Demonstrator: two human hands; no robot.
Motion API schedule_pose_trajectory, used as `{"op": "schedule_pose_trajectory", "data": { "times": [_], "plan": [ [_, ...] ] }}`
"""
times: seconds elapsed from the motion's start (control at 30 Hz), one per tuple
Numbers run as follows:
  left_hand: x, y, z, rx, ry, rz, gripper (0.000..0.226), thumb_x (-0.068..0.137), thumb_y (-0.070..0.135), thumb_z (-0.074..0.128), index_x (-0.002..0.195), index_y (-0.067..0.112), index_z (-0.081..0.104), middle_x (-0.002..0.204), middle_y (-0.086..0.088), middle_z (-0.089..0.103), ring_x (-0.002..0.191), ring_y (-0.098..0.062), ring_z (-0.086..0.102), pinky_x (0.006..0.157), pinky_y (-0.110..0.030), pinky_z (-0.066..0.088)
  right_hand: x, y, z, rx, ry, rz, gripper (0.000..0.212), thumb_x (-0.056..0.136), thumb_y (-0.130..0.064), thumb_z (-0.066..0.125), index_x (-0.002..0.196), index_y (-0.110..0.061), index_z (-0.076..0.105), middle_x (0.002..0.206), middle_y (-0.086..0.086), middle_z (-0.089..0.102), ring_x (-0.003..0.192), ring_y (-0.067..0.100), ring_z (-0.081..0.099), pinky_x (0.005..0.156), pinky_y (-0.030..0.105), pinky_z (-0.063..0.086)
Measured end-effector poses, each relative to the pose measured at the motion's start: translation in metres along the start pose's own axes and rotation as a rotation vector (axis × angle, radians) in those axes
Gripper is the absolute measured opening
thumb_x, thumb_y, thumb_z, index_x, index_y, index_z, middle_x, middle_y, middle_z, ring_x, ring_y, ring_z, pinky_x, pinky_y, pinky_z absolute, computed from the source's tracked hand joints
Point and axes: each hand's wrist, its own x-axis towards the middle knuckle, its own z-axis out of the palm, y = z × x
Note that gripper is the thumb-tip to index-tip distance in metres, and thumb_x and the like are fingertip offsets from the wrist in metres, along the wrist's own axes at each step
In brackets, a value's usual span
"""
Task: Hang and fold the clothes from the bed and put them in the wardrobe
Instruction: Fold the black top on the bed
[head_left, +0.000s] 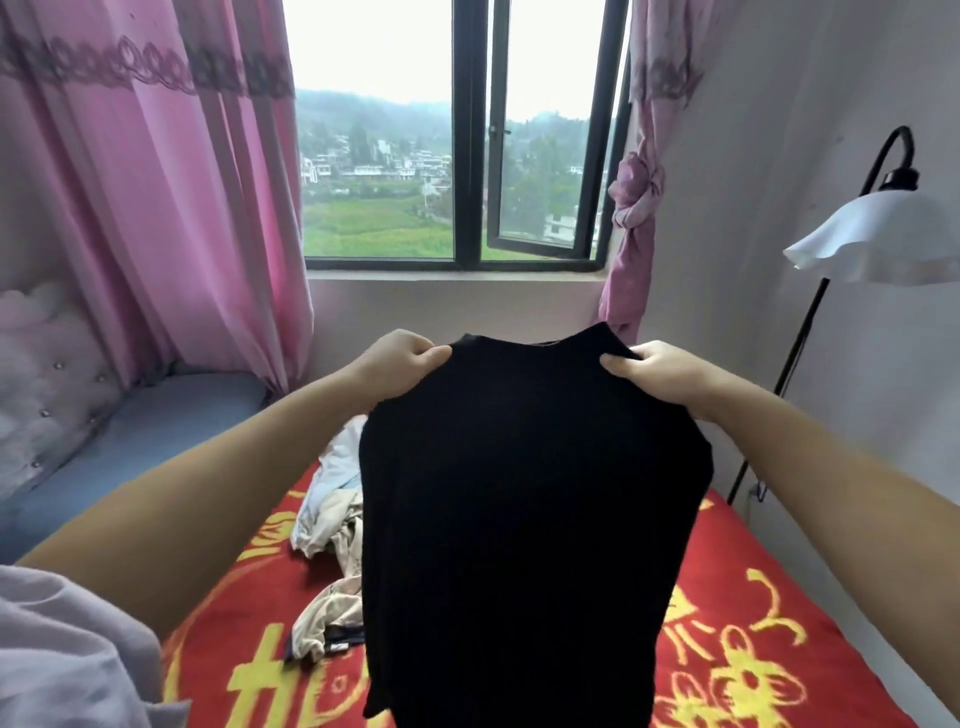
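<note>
- Bedroom: bed (753, 613) with a red cover printed in yellow fills the lower frame, window (467, 156) straight ahead, pink curtains (156, 208) beyond the left hand, a second curtain knotted up beyond the right hand.
- Left hand (400, 364): fingers curled, pinching the top left corner of a black garment (530, 519).
- Right hand (649, 371): same pinch grip on the top right corner, thumb on the near face.
- Black garment hangs between the two hands, spread flat facing the camera, above the bed; lower edge runs out of frame, so can't tell if it touches the cover.
- Below the left hand, partly hidden behind the garment: loose pile of light clothes (332, 519), white and beige, lying on the red cover.
- Floor lamp (878, 228) with white ruffled shade stands to the outside of the right arm, by the wall.
- Padded pale headboard (47, 364) and blue-grey sheet (156, 431) sit outside the left arm.
- Lilac sleeve (67, 649) shows at the left arm's near end.
</note>
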Motion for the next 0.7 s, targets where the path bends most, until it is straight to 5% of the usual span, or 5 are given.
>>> {"op": "schedule_pose_trajectory", "data": {
  "times": [0.23, 0.37, 0.47, 0.6, 0.7],
  "plan": [
    [0.001, 0.054, 0.051, -0.015, 0.057, 0.079, 0.039, 0.099, 0.022, 0.046, 0.061, 0.014, 0.046, 0.053, 0.003, 0.040, 0.047, -0.012, 0.036, 0.045, -0.027, 0.026, -0.008, -0.041, 0.063, 0.157, -0.013, 0.017, 0.044, 0.100, -0.044, 0.042, 0.091, -0.007, 0.064, 0.084, 0.008, 0.068, 0.064, 0.015, 0.066, 0.055, 0.022, 0.051],
    [-0.007, 0.073, 0.054, -0.411, -0.130, -0.034, 0.029, 0.099, 0.008, 0.036, 0.076, 0.008, 0.053, 0.056, -0.003, 0.052, 0.048, -0.014, 0.051, 0.045, -0.023, 0.041, -0.021, -0.049, 0.067, 0.053, -0.174, -0.018, 0.058, 0.095, -0.060, 0.036, 0.123, -0.013, 0.056, 0.111, 0.006, 0.066, 0.099, 0.018, 0.065, 0.088, 0.032, 0.054],
    [-0.014, 0.079, 0.045, -0.613, -0.399, -0.090, 0.023, 0.093, -0.003, 0.038, 0.103, -0.003, 0.059, 0.072, -0.013, 0.069, 0.063, -0.018, 0.068, 0.063, -0.031, 0.060, -0.030, -0.039, 0.056, -0.051, -0.196, -0.112, 0.041, 0.096, -0.039, 0.053, 0.132, -0.021, 0.047, 0.115, 0.001, 0.063, 0.103, 0.013, 0.062, 0.089, 0.024, 0.051],
    [-0.011, 0.079, 0.051, 0.238, -0.187, 0.399, 0.043, 0.084, 0.008, 0.057, 0.127, 0.008, 0.055, 0.120, -0.015, 0.061, 0.113, -0.022, 0.056, 0.099, -0.041, 0.045, -0.034, -0.034, 0.048, -0.074, -0.102, -0.118, 0.030, 0.088, -0.006, 0.050, 0.117, -0.014, 0.054, 0.097, 0.005, 0.064, 0.080, 0.012, 0.062, 0.066, 0.017, 0.049],
    [-0.004, 0.081, 0.057, 0.826, -0.022, 0.683, 0.088, 0.080, 0.033, 0.069, 0.151, 0.025, 0.017, 0.149, -0.007, 0.027, 0.142, -0.023, 0.018, 0.116, -0.050, 0.006, -0.041, -0.036, 0.040, -0.088, -0.097, -0.153, 0.033, 0.085, 0.000, 0.047, 0.113, -0.012, 0.059, 0.093, 0.010, 0.067, 0.076, 0.016, 0.063, 0.065, 0.022, 0.049]
  ]
}}
